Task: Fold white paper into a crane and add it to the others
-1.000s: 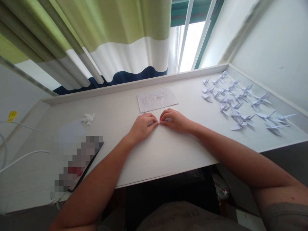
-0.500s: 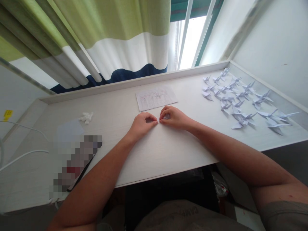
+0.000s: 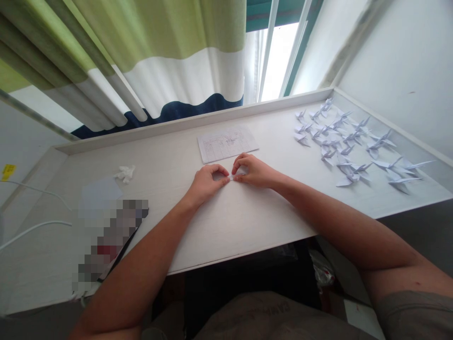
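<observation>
My left hand [image 3: 210,181] and my right hand [image 3: 252,171] meet over the middle of the white table [image 3: 244,222]. Between their fingertips is a small piece of white paper [image 3: 231,177], mostly hidden by the fingers. Both hands are closed in a pinch, thumbs near each other at the paper's edge. Just beyond them lies a printed sheet [image 3: 226,144] with a table of lines on it. Far to the right of my right hand stand several folded white paper cranes [image 3: 348,177].
On the left lie a crumpled white tissue [image 3: 125,174], pale paper sheets [image 3: 101,193] and a blurred-out flat object [image 3: 115,241]. White cables [image 3: 35,231] run in from the left edge. A raised rim [image 3: 198,120] borders the table's back, below a curtain [image 3: 159,56].
The fingers have shifted slightly at the paper, and the right index finger is lifted a little more from its thumb. The whole view has moved slightly.
</observation>
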The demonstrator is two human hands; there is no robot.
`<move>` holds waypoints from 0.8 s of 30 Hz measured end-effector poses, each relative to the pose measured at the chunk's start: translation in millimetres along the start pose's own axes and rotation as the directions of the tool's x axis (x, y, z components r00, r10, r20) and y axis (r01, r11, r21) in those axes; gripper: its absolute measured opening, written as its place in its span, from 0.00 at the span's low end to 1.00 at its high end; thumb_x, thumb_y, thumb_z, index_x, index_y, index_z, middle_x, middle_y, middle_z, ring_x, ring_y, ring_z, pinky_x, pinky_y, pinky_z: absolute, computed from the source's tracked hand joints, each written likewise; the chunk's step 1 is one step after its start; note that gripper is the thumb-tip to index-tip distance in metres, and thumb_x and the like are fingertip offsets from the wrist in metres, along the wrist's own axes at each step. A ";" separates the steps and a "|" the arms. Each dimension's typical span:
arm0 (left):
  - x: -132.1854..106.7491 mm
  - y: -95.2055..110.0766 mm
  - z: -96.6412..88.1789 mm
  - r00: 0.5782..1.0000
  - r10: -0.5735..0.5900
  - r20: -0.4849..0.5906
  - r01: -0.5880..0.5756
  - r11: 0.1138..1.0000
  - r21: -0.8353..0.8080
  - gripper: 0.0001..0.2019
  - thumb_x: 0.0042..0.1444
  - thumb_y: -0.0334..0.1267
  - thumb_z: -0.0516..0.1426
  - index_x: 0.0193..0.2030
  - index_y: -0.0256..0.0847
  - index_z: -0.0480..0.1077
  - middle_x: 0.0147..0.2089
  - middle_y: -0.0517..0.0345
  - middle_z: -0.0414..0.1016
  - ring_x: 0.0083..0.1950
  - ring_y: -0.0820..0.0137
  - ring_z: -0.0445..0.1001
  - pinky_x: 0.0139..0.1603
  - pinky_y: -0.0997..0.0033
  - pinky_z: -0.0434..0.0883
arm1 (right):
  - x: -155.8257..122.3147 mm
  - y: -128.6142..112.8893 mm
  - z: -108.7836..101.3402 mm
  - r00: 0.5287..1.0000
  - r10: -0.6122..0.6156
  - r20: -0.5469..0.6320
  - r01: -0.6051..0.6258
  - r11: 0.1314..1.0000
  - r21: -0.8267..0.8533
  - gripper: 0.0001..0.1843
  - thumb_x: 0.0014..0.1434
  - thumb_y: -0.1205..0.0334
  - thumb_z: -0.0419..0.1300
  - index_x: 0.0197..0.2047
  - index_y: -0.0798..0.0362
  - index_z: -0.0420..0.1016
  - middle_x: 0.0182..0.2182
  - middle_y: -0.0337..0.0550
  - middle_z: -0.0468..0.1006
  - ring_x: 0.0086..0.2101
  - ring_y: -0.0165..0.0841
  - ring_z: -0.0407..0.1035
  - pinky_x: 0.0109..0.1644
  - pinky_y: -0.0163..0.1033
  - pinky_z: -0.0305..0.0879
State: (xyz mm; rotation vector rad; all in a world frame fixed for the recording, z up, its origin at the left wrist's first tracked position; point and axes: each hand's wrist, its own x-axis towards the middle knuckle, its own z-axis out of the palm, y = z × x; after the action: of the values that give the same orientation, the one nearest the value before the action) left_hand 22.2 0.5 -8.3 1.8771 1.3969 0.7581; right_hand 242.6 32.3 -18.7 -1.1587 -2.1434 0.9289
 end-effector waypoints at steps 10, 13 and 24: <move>-0.7 -9.5 -0.9 0.994 0.099 -0.049 -0.091 0.985 0.144 0.13 0.56 0.43 0.68 0.47 0.44 0.79 0.53 0.50 0.80 0.61 0.53 0.72 0.67 0.49 0.69 | -6.7 -4.0 0.0 0.997 0.003 -0.072 -0.009 0.997 -0.080 0.08 0.55 0.61 0.74 0.39 0.50 0.86 0.45 0.50 0.81 0.52 0.48 0.72 0.60 0.55 0.69; 0.9 -9.8 -2.0 0.993 0.061 -0.104 -0.057 0.998 0.034 0.13 0.59 0.48 0.66 0.45 0.44 0.78 0.48 0.51 0.82 0.53 0.57 0.76 0.58 0.55 0.73 | -7.1 -11.6 -1.9 0.996 0.077 -0.040 -0.072 0.992 0.103 0.07 0.54 0.60 0.72 0.33 0.52 0.81 0.34 0.43 0.81 0.38 0.38 0.73 0.45 0.44 0.71; -1.7 6.3 6.4 0.999 -0.003 -0.051 -0.022 0.875 -0.484 0.22 0.56 0.59 0.68 0.41 0.40 0.79 0.43 0.48 0.87 0.48 0.60 0.84 0.55 0.59 0.76 | -8.3 -22.1 -2.6 0.961 0.274 -0.029 -0.176 0.689 0.703 0.25 0.44 0.47 0.81 0.35 0.51 0.75 0.30 0.39 0.81 0.34 0.33 0.73 0.40 0.40 0.65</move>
State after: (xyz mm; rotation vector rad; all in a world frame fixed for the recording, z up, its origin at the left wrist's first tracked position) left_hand 30.4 -3.6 -7.3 1.4765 1.0943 1.0565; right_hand 237.5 17.2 -1.1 -1.0414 -1.3287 1.5496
